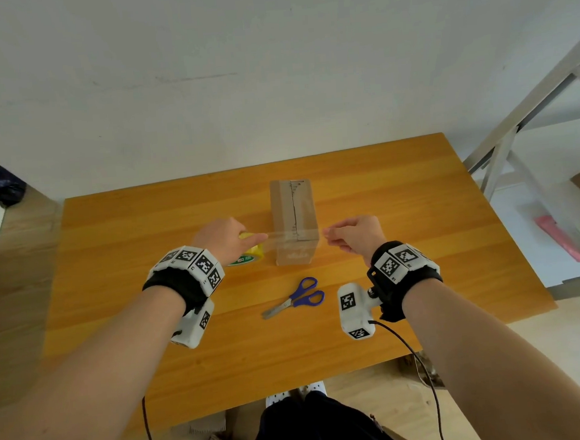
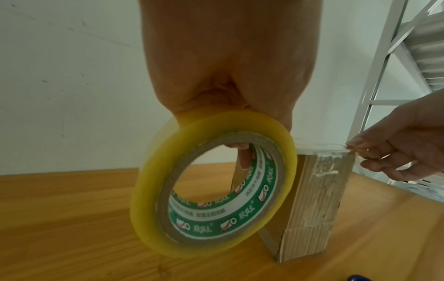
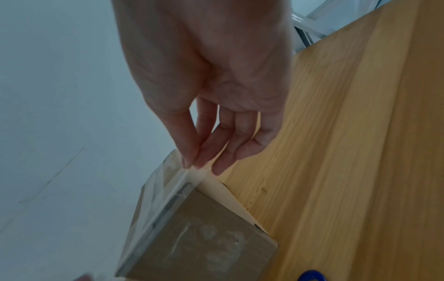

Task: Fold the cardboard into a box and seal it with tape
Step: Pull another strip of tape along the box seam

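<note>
A folded brown cardboard box [image 1: 294,219] stands on the wooden table [image 1: 145,230], its top seam taped lengthwise. My left hand [image 1: 226,239] grips a yellowish roll of clear tape [image 2: 211,188] just left of the box [image 2: 312,205], with one finger through the core. A clear tape strip [image 1: 295,235] stretches from the roll across the near end of the box top. My right hand [image 1: 351,234], right of the box, pinches the strip's free end [image 3: 192,167] between thumb and fingertips above the box [image 3: 199,237].
Blue-handled scissors [image 1: 299,298] lie on the table in front of the box, between my wrists. A white metal rack [image 1: 528,110] stands off the table's right side. The wall runs along the table's far edge.
</note>
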Motion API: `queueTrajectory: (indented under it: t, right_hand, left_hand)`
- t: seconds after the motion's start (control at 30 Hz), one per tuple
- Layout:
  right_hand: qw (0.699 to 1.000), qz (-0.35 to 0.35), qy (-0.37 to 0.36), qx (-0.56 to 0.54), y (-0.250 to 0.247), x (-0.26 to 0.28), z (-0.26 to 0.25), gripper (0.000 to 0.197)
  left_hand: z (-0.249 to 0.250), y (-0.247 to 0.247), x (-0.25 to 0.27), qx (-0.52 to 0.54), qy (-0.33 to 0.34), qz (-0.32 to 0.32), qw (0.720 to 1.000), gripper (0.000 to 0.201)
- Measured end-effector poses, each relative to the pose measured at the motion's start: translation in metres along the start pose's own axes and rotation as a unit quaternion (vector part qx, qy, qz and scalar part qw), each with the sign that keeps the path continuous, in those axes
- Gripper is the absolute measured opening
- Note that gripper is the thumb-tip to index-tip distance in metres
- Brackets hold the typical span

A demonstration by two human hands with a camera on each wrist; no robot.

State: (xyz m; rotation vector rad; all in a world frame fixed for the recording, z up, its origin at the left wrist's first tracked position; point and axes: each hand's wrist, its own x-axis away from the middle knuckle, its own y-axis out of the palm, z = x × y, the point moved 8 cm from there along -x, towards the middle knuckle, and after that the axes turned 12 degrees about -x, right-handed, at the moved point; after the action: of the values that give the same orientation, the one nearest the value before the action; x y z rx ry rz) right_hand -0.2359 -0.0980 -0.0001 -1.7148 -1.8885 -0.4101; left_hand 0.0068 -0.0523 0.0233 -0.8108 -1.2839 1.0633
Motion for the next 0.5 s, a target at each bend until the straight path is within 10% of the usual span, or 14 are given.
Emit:
queueTrajectory:
  t: [0.5]
  right_hand:
    - [0.996, -0.003, -0.021, 0.092, 0.005, -0.008, -0.003, 0.015]
  left_hand:
    - [-0.004, 0.022, -0.016, -0.025, -0.02, -0.038, 0.999, 0.052]
